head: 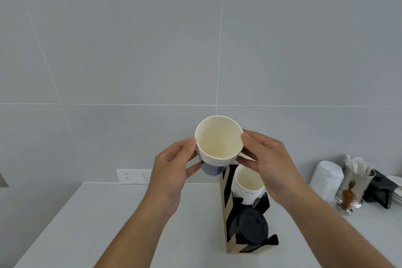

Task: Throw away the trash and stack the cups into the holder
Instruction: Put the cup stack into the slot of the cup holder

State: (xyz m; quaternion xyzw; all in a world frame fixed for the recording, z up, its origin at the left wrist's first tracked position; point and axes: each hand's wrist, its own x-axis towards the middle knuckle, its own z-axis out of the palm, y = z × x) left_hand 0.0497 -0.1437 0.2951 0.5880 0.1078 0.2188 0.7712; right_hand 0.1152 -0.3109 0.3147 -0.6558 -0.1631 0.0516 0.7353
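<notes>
A nested stack of paper cups (218, 143), white inside with a grey-blue bottom, is held up in the air between both hands, its mouth tilted toward me. My left hand (174, 165) grips its left side and my right hand (267, 156) its right side. Below them stands a brown and black cardboard holder (227, 213). Another stack of white cups (248, 185) sits in the holder's rear slot. A stack of black lids (252, 227) fills its front slot.
The holder stands on a grey counter (97, 224) against a tiled wall with a double socket (133, 176). At the right are a white lid stack (326, 178), a metal cup of stirrers (356, 176) and a black stand (380, 189).
</notes>
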